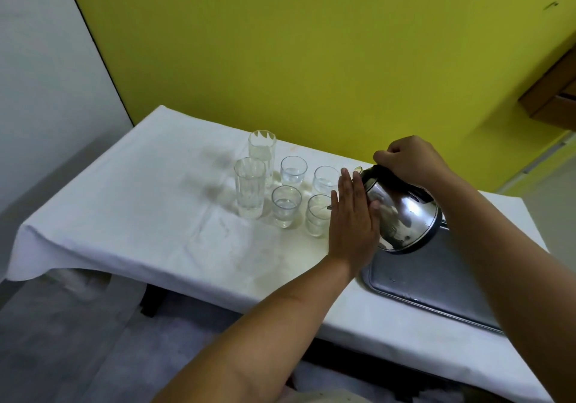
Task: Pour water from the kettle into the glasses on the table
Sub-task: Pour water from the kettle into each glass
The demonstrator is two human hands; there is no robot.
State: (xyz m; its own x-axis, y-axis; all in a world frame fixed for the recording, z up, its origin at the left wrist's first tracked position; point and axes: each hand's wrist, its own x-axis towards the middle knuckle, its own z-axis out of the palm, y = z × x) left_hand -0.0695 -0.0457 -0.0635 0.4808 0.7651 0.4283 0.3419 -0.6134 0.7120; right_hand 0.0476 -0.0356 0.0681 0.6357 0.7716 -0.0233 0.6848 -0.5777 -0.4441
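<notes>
A shiny steel kettle [402, 215] is tilted to the left, spout up near the small glasses. My right hand [408, 159] grips its black handle from above. My left hand [353, 221] lies flat and open against the kettle's left side, fingers straight. Several clear glasses stand in two rows on the white cloth: two tall ones [249, 187] [262, 153] on the left and small tumblers [285, 206] [293, 170] [325, 179] [318, 215] holding some water. My left hand partly hides the nearest small tumbler.
A metal tray [436, 287] lies under the kettle at the table's right. The white tablecloth [140, 215] hangs over the left edge. A yellow wall stands right behind the table; a wooden cabinet [554, 90] juts out at the far right.
</notes>
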